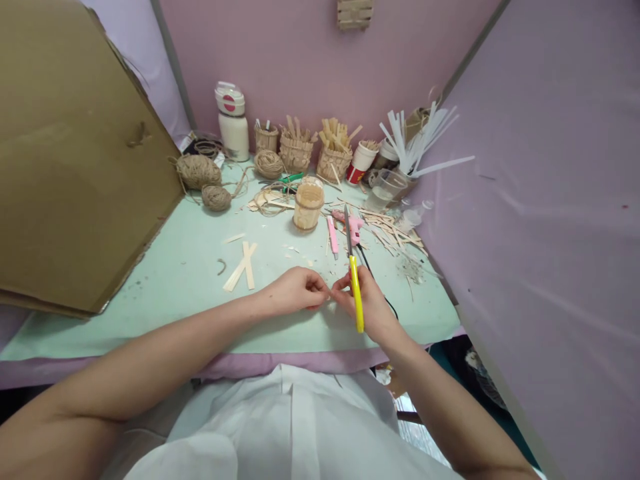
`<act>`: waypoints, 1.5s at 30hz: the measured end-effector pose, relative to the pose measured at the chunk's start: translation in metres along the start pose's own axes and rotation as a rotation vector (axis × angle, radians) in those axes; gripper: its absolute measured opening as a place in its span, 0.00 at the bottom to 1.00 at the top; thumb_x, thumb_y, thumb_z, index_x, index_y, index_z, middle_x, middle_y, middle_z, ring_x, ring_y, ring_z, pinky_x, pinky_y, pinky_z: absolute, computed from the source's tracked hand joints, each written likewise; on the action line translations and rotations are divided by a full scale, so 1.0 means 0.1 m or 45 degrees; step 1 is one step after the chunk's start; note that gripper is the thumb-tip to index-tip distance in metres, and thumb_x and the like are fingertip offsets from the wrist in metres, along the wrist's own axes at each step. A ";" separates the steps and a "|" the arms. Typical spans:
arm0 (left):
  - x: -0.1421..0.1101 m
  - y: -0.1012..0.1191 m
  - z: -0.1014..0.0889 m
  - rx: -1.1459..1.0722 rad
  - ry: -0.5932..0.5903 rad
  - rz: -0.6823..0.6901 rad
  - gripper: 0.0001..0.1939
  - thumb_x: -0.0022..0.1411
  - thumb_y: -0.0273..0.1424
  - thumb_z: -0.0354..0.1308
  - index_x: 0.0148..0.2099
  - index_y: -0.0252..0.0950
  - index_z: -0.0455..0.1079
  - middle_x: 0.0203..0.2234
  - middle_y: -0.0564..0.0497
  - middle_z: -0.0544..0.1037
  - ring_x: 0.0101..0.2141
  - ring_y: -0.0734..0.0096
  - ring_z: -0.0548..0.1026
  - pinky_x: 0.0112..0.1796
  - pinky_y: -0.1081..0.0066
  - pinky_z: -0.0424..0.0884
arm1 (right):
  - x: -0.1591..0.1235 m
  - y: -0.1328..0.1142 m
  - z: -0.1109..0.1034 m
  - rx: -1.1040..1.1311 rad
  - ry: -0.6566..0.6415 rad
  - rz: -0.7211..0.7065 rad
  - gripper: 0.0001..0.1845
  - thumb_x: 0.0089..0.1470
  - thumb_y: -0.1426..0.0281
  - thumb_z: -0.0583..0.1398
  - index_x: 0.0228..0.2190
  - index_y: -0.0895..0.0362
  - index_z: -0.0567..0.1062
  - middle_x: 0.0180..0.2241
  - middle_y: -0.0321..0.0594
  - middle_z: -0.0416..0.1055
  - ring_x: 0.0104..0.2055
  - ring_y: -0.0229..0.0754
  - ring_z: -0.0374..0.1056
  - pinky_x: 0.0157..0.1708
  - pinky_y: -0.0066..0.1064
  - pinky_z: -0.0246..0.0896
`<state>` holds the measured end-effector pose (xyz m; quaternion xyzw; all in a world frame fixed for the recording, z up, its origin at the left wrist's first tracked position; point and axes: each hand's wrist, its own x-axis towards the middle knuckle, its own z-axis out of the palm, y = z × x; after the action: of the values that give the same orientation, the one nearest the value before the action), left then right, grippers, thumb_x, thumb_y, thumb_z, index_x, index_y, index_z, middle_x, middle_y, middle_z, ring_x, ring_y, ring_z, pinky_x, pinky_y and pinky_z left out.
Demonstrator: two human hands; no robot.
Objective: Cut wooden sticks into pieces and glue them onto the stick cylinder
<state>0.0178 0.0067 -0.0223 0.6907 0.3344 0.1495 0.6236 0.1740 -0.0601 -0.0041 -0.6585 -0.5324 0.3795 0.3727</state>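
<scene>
At the left edge of the frame, a big cardboard sheet leans over the desk, and if an elbow knocked it, it could slide onto the work. Just right of it, balls of string sit with loose strands trailing, ready to snag a passing sleeve or tool. Now the wood strips, left of centre, crossed one over the other: light stuff, and a brush of the forearm would scatter them.

Centre frame, here's the left hand, fingertips pinched together on a small piece, too tiny to make out, right where the two hands meet. Pinch too hard and it may snap; too loosely and it drops among the scraps. Above, the wooden cup stands upright, within easy reach of a bump. Beside it lies a pink cutter, blade state unclear.

And the right hand is doing double duty! Its grip is clamped on the yellow scissors, blades pointing up the frame, while thumb and finger meet that same piece. A twist of the wrist could swing the points into the pink glue gun, whose black cord runs behind this hand and might catch. Farther right, slivers clutter the desk.
</scene>
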 end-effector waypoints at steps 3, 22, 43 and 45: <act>0.01 -0.01 0.01 0.021 0.019 -0.014 0.08 0.46 0.30 0.53 0.29 0.32 0.71 0.14 0.57 0.68 0.17 0.79 0.63 0.21 0.77 0.58 | -0.02 -0.05 0.00 0.010 0.001 0.021 0.20 0.41 0.60 0.61 0.30 0.54 0.57 0.28 0.34 0.68 0.20 0.32 0.56 0.18 0.25 0.50; 0.00 0.11 0.03 -0.514 0.360 -0.031 0.09 0.47 0.34 0.60 0.25 0.33 0.67 0.18 0.55 0.69 0.20 0.80 0.65 0.22 0.77 0.58 | -0.07 0.02 0.04 0.270 -0.019 0.116 0.20 0.48 0.52 0.57 0.32 0.54 0.59 0.20 0.28 0.56 0.17 0.31 0.50 0.16 0.25 0.47; -0.09 0.24 0.08 -0.938 0.561 0.125 0.12 0.47 0.36 0.61 0.27 0.34 0.64 0.20 0.57 0.66 0.21 0.83 0.62 0.25 0.78 0.60 | -0.47 -0.08 0.17 0.005 -0.354 0.109 0.21 0.55 0.47 0.47 0.31 0.53 0.53 0.22 0.28 0.52 0.21 0.34 0.50 0.21 0.28 0.49; -0.09 0.23 0.08 -0.949 0.551 0.120 0.11 0.48 0.35 0.61 0.27 0.34 0.64 0.19 0.57 0.66 0.21 0.83 0.62 0.25 0.78 0.59 | -0.47 -0.09 0.18 -0.003 -0.351 0.105 0.21 0.55 0.47 0.47 0.31 0.53 0.53 0.23 0.28 0.52 0.21 0.34 0.50 0.21 0.28 0.50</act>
<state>0.0229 -0.0053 0.0004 0.3856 0.3485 0.4298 0.7384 0.1475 -0.1033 0.0012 -0.6219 -0.5514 0.4808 0.2794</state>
